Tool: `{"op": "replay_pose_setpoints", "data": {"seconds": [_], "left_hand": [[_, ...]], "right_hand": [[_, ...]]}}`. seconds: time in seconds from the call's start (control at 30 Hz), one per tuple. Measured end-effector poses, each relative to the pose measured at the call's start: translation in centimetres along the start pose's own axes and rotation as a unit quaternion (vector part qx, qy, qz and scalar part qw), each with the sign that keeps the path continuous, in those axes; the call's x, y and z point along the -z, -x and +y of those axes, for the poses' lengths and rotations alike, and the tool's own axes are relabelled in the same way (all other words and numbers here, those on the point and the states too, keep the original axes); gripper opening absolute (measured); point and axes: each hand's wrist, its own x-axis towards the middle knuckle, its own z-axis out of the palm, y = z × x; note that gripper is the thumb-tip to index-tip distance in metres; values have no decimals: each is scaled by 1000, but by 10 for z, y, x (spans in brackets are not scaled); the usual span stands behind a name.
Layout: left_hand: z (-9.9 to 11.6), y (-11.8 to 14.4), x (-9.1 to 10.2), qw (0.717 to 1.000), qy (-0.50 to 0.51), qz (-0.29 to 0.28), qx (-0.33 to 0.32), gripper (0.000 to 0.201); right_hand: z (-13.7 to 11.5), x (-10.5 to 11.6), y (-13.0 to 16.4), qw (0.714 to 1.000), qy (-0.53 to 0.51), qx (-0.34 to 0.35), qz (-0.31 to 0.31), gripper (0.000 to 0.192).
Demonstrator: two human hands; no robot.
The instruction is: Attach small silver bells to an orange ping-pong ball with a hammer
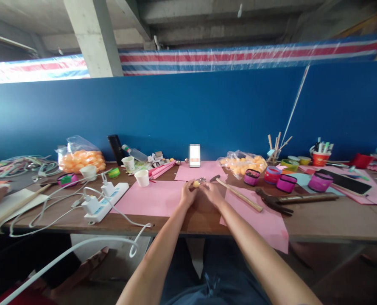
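Left of the small hammer on the desk, the left hand pinched a small yellow piece, the right hand, nearest that hammer, curled beside a silvery cluster, its grip impossible to tell, and a claw hammer lay right of the small hammer.

Our left hand can pass leftward over the left pink sheet until the power strip blocks us; beside our right hand, the thin-handled hammer bars our way, the claw hammer beyond.
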Motion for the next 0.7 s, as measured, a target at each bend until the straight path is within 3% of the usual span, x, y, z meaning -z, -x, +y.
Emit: {"op": "replay_pose_setpoints", "data": {"seconds": [0.7], "left_hand": [[0, -1, -1, 999, -44, 2, -20, 40]], "right_hand": [[2, 2, -2, 1000, 5, -5, 6, 26]]}}
